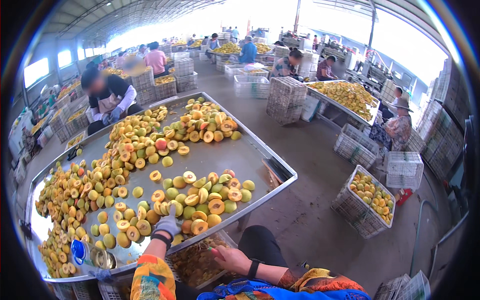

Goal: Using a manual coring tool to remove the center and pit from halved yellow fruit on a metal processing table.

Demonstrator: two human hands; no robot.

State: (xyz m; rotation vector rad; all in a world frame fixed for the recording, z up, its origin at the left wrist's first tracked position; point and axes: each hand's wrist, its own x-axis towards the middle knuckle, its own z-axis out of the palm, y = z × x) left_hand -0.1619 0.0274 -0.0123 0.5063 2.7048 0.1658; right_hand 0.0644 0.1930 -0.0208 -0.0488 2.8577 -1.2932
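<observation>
From the wearer's head, the wide fisheye view faces forward and down, close above the left hand (169, 226) and right hand (233, 259). The bench (220, 156) fills its left half; the floor (305, 175) recedes rightward beneath a distant roof (100, 24).

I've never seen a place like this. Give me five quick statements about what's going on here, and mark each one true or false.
1. The left hand wears a grey glove. True.
2. The right hand is wrapped around a whole fruit. False: it holds a slim red-ended object, mostly hidden by the fingers.
3. All the stone fruit on the metal table is uncut. False: many pieces are halved, showing their cut faces.
4. A clear container with a blue lid is on the metal table. True.
5. The slatted crate at the right, beyond the table, is empty. False: it is filled with fruit.
</observation>
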